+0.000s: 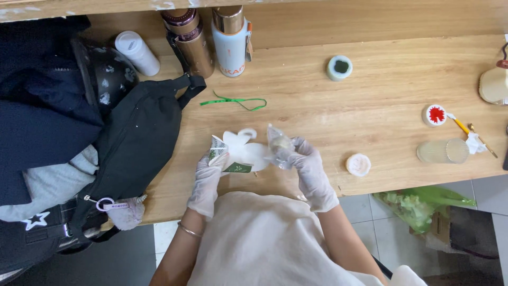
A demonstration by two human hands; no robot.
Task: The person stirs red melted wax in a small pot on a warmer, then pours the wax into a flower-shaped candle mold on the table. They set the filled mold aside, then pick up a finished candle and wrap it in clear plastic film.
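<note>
— Closest to us is the cream apron [264,238] over the lap, and just past it both gloved hands at the counter [370,106] edge.

— What's in them?

— The left hand [206,177] has its fingers closed on a small torn green-and-white sachet [218,151]. The right hand [307,167] has its fingers wrapped round a crumpled clear plastic bag [278,148]. Between the two lies a white flower-shaped plaster piece [244,150], flat on the wood and just touching both hands.

— So which step, would you say?

— Unwrapping or opening supplies beside the piece, I'd judge; nothing on it looks painted. The next move seems to call for a free hand, so one of those wrappers has to be set down clear of the piece.

— Anything crowding them?

— A black waist bag [135,140] and helmet [103,74] press in close on the left. A green twist tie [233,101] lies beyond. Two flasks [209,37] stand at the back. Paint pots, the red one [435,114] and the dark green one [339,67], sit well apart to the right, with brushes [465,130] and a toppled clear cup [442,151].
</note>
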